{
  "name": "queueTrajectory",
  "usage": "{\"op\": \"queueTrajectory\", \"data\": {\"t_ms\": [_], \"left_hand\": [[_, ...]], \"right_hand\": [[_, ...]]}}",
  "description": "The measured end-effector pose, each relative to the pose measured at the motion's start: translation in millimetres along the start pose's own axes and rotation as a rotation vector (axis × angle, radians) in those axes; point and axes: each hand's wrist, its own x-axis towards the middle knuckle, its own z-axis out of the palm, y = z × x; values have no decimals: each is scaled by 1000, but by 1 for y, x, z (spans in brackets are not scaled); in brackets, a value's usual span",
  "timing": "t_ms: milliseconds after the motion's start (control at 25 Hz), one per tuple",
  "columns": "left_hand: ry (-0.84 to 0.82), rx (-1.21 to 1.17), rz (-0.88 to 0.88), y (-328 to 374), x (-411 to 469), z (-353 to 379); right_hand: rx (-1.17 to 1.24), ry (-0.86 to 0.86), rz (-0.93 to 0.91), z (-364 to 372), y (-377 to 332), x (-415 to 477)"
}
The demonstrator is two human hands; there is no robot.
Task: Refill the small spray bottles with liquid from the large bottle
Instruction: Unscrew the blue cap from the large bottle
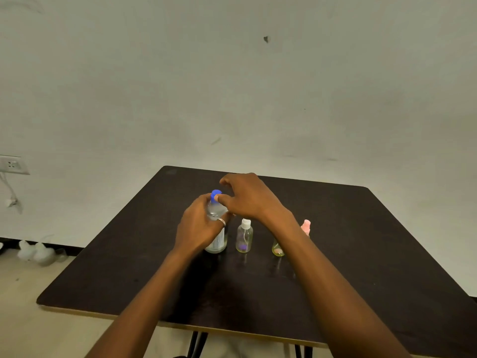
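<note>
The large clear bottle (218,239) stands upright on the dark table (361,241), left of centre. My left hand (198,228) is wrapped around its body. The fingertips of my right hand (247,196) pinch its blue cap (215,195) from the right. A small clear spray bottle with a white top (244,236) stands just right of the large bottle, holding a little yellowish liquid. Further right, a second small spray bottle with a pink top (305,226) is mostly hidden behind my right forearm; only its top and base show.
The table's far edge lies close to a pale wall. A wall socket (11,164) with a hanging cable is at the left. Pale objects (38,253) lie on the floor by the wall at the left.
</note>
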Motion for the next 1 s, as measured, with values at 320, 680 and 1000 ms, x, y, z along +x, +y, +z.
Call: {"op": "queueTrajectory", "data": {"t_ms": [320,680,1000], "left_hand": [[99,82,126,-6,-1,1],[155,35,106,-1,-8,2],[159,-5,101,-9,-5,7]], "right_hand": [[7,13,38,28,-2,16],[-128,81,86,26,-9,29],[-85,-79,-49,24,-2,38]]}}
